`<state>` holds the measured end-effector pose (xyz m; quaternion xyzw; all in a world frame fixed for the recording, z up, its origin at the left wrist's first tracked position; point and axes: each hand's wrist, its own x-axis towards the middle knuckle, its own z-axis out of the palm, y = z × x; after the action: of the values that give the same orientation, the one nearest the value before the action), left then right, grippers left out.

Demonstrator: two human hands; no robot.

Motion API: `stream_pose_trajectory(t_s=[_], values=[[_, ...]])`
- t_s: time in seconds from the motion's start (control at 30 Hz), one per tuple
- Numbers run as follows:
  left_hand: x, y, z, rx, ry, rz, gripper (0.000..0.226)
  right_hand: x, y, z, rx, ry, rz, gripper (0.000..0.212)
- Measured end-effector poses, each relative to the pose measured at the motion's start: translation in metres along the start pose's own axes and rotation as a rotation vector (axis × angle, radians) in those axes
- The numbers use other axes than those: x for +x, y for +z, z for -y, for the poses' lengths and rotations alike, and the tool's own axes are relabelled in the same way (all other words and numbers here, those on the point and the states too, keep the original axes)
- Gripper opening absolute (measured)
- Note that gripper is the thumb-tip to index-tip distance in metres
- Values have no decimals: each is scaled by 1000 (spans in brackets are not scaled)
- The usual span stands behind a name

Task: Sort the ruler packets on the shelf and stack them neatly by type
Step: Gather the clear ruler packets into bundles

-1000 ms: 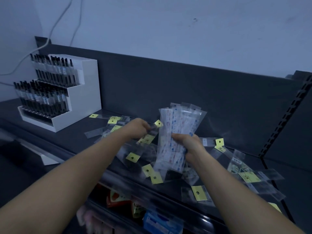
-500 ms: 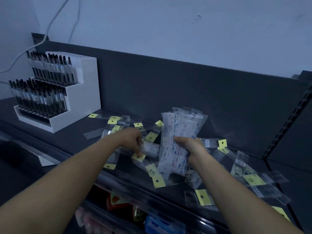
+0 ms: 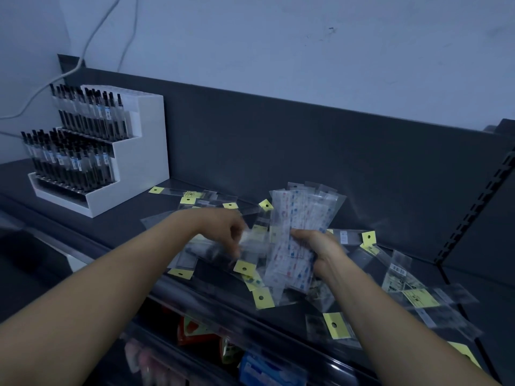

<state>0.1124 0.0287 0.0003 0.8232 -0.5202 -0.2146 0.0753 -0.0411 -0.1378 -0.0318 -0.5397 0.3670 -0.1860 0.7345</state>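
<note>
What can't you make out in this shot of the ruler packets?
All head view.
- Left hand: motion blur hides whether it pinches the blurred packet.
- Print on the bundle in the right hand: too small.
- Lower-shelf goods: dark, cut by the bottom edge.
- Pen labels in the white stand: too small.

both arms reach forward; left grip (image 3: pixel 223 231) pinches, right grip (image 3: pixel 316 246) clasps.

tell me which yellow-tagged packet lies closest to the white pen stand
The leftmost packet, its yellow tag near the stand; all others lie farther right.
</note>
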Motion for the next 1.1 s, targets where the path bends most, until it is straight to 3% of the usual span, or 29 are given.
stream_pose_trajectory(t_s=[0.07,0.23,0.4,0.57,0.73,0.87,1.1], values=[[1,8,4,107,-72,62,33,-1,-1,0,-3,3,4,24],[-2,12,4,209,-209,134,68,-2,-1,-1,-5,4,16,26],[0,10,9,209,-158,70,33,-2,-5,-1,-9,6,18,23],[1,3,15,69,-45,-190,32,-1,-8,-1,3,1,16,24],[-1,-9,7,-235,72,-353,23,-2,-8,-1,0,-2,20,20],[-2,-15,-8,-614,154,-434,20,-1,-9,-2,16,-1,14,21],[6,-13,-46,-991,284,-313,33,-5,-13,1,80,-25,-36,38]])
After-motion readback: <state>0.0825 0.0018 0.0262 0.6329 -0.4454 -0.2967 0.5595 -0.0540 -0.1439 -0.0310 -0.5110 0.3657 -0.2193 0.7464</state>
